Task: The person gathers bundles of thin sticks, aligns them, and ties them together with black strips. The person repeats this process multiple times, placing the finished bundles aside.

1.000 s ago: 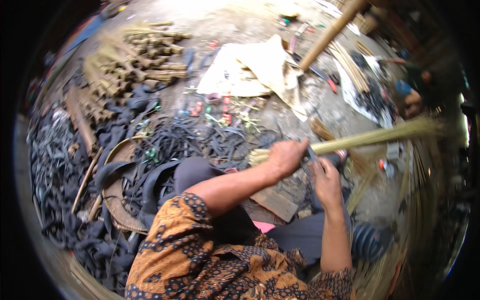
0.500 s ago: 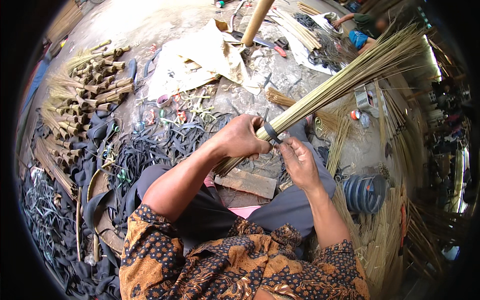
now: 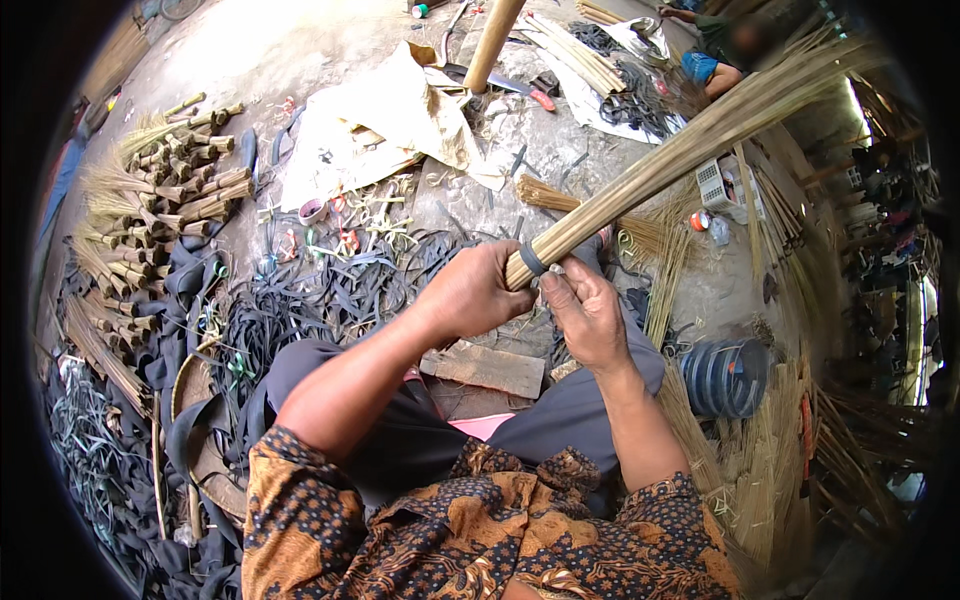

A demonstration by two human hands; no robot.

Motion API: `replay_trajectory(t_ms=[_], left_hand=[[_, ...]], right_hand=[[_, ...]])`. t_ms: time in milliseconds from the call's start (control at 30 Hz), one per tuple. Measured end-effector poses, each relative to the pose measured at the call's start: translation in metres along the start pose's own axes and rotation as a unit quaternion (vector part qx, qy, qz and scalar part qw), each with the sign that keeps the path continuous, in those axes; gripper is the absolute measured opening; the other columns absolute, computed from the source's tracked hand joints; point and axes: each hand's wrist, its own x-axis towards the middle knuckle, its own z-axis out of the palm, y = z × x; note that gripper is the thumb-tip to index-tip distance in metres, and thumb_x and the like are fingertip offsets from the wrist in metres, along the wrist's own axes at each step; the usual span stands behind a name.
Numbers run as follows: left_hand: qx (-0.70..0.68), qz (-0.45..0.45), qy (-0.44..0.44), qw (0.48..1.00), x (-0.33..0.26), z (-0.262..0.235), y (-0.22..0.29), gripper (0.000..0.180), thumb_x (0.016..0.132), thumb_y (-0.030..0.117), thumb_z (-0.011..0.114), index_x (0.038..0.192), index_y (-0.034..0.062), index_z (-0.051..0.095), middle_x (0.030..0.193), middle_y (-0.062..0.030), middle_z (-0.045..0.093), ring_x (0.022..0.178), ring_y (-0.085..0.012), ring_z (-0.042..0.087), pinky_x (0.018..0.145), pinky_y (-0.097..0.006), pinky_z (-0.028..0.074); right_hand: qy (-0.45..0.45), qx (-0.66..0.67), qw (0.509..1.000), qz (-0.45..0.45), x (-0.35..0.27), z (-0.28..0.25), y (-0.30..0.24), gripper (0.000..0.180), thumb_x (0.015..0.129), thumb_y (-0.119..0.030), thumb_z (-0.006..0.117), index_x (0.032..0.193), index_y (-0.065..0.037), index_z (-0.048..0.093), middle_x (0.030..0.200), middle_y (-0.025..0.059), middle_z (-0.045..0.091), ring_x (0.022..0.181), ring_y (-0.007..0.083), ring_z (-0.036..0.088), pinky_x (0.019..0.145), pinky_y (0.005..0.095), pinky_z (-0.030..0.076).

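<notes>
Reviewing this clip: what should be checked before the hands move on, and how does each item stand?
1. Left hand grips the stick-broom bundle near its thick end: ok.
2. Dark rubber-like band sits around the bundle, just beyond the left hand: ok.
3. Right hand has its fingertips at the band: ok.
4. Band fastened tightly: cannot tell.
5. Bundle's thin tips gathered together: not ok, they fan out.
6. Red-handled knife lies on the floor, apart from both hands: ok.
</notes>
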Motion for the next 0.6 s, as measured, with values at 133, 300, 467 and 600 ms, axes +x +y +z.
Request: replay_trajectory(t_ms=[133,300,467,600], left_hand=[[-0.167,-0.128,-0.239,0.948,0.000,-0.011,0.002,0.013,0.088,0.005,0.072,0.095,-0.0002,0.062,0.075,-0.0003,0.063,0.067,-0.0069,0.056,0.059,-0.028,0.047],[-0.044,0.027,-0.045,0.998,-0.002,-0.002,0.012,0.013,0.089,0.005,0.071,0.098,0.0021,0.062,0.072,-0.0001,0.061,0.061,-0.0074,0.056,0.057,-0.027,0.048],[-0.107,-0.032,-0.094,0.989,-0.002,-0.010,0.006,0.032,0.083,0.009,0.076,0.111,-0.0028,0.064,0.078,-0.0032,0.065,0.068,-0.0117,0.063,0.062,-0.030,0.051],[-0.128,-0.044,-0.111,0.985,-0.004,-0.004,-0.002,0.043,0.086,0.020,0.083,0.116,0.0002,0.059,0.084,-0.0036,0.064,0.076,-0.0110,0.060,0.066,-0.030,0.051]], right_hand=[[-0.061,0.093,0.993,0.031,0.000,0.002,-0.003,0.038,0.110,-0.026,0.057,0.138,-0.001,0.059,0.080,-0.0087,0.056,0.060,-0.0011,0.037,0.052,0.0185,0.028],[-0.017,0.009,1.000,0.006,0.006,0.001,-0.001,0.030,0.107,-0.022,0.063,0.126,0.002,0.062,0.100,0.0009,0.068,0.077,0.0027,0.054,0.063,0.0210,0.043],[-0.038,0.072,0.996,0.021,0.002,-0.005,0.000,0.031,0.106,-0.026,0.065,0.126,-0.001,0.063,0.093,-0.0039,0.067,0.065,-0.0012,0.046,0.054,0.0179,0.032],[-0.033,0.100,0.992,0.074,0.003,-0.009,0.002,0.032,0.107,-0.027,0.063,0.125,-0.001,0.062,0.091,-0.0053,0.061,0.072,0.0009,0.045,0.061,0.0195,0.036]])
